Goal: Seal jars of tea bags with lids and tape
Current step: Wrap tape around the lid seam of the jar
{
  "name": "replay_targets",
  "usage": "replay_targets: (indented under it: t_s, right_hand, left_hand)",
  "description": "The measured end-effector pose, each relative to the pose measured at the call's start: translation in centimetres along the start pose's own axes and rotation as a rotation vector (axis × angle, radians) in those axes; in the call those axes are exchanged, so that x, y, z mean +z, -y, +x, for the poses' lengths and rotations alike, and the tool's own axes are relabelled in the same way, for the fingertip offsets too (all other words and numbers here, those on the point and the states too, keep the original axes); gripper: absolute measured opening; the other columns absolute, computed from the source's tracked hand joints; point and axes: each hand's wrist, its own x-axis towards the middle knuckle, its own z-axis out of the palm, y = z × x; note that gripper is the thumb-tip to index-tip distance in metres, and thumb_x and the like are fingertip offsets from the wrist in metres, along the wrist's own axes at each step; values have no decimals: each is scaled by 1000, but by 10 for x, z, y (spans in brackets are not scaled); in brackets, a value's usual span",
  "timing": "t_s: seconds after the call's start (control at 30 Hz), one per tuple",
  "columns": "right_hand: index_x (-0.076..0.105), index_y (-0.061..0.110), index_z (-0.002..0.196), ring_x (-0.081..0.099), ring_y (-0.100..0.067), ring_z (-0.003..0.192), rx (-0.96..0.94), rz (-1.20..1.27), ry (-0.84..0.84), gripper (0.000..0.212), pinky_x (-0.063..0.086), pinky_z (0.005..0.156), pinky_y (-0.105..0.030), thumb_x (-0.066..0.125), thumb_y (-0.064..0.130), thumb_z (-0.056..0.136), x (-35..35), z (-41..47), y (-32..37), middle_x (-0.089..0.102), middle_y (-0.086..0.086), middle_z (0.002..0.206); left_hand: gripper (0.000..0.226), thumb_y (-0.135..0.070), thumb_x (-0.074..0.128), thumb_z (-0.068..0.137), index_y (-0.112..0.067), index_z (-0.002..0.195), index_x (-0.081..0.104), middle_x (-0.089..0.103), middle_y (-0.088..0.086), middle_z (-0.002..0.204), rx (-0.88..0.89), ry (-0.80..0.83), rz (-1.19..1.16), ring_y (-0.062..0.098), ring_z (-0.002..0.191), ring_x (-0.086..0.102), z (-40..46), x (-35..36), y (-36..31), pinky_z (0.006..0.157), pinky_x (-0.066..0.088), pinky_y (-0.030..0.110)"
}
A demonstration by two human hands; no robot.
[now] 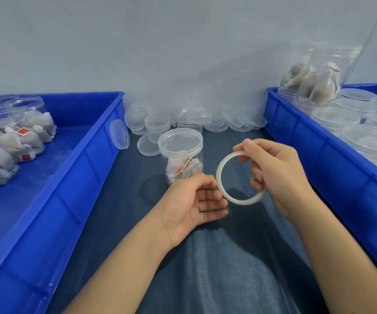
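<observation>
A clear plastic jar [181,155] with tea bags inside and a clear lid on top stands on the dark blue cloth [205,257] at the centre. Just in front of it and to the right, my right hand [278,175] grips a thin whitish tape roll [222,166], fingers through the ring. My left hand [196,198] is palm-up beside the roll's left edge, thumb and forefinger pinching at the roll's edge, the other fingers loosely curled.
A blue tray [92,177] on the left holds jars of tea bags lying on their sides. Another blue tray [307,141] on the right holds lidded jars, some stacked. Loose clear lids [183,120] pile against the back wall between the trays.
</observation>
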Motion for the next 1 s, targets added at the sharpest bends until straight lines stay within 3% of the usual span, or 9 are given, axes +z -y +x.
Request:
replay_targets:
  t_s: [0.2, 0.33, 0.4, 0.53, 0.63, 0.7, 0.77, 0.9, 1.0]
  right_hand:
    - [68, 6, 77, 52, -20, 58, 29, -211, 359, 45, 45, 61, -29, 50, 32, 108, -12, -6, 12, 61, -10, 68]
    - [68, 6, 75, 61, -20, 61, 60, -333, 563, 45, 50, 65, -29, 57, 36, 106, -10, -12, 16, 64, -12, 65]
    - [71, 4, 81, 63, -20, 62, 65, -403, 603, 43, 53, 67, -34, 59, 38, 104, -6, -14, 15, 67, -10, 67]
    - [66, 3, 89, 73, -22, 68, 99, -401, 619, 36, 57, 73, -32, 53, 31, 108, -1, -14, 13, 76, -8, 73]
    - [64, 16, 83, 64, -13, 58, 6, -539, 548, 37, 52, 64, -30, 50, 43, 106, 2, -13, 8, 71, -2, 63]
    - [66, 26, 79, 53, -5, 52, -132, -719, 432, 39, 44, 53, -20, 51, 54, 101, 2, -10, 2, 66, 3, 61]
    - [66, 28, 78, 53, -6, 56, -225, -831, 353, 37, 39, 54, -15, 53, 55, 100, 2, -7, -3, 63, 11, 61]
    - [61, 30, 90, 56, -12, 65, -308, -906, 260, 26, 30, 55, -20, 54, 52, 102, 2, 0, -15, 62, 9, 59]
    - [58, 38, 112, 56, -14, 63, -351, -851, 265, 13, 38, 59, -26, 58, 48, 103, 0, 0, -18, 60, 4, 58]
  left_hand:
    - [24, -18, 63, 103, -9, 81, 69, 79, 1, 76, 445, -271, 554, 20, 79, 78, 7, 1, 11, 86, 65, 44]
    - [19, -24, 69, 101, -16, 83, 68, 75, -7, 76, 700, -338, 810, 9, 77, 70, 6, 0, 16, 75, 55, 24]
    - [20, -24, 67, 102, -18, 83, 64, 70, -9, 78, 802, -350, 959, 11, 77, 64, 4, -1, 17, 69, 49, 22]
    - [20, -28, 57, 108, -18, 90, 55, 59, -9, 83, 870, -351, 1112, 16, 75, 54, 0, -2, 16, 69, 47, 40]
    - [19, -29, 55, 109, -17, 94, 55, 57, -8, 84, 883, -373, 1167, 22, 75, 53, -1, -4, 12, 69, 47, 46]
    - [19, -28, 55, 108, -16, 94, 55, 57, -7, 85, 869, -378, 1185, 23, 75, 52, -3, -3, 11, 69, 46, 46]
    - [19, -28, 55, 108, -15, 94, 55, 57, -6, 86, 862, -372, 1186, 20, 76, 49, -4, -1, 11, 69, 44, 43]
    - [20, -28, 54, 108, -18, 92, 50, 55, -7, 84, 869, -359, 1177, 17, 74, 46, -2, -1, 12, 68, 42, 39]
    - [19, -27, 55, 108, -21, 91, 48, 53, -9, 82, 880, -374, 1174, 17, 73, 46, -1, -2, 13, 66, 41, 38]
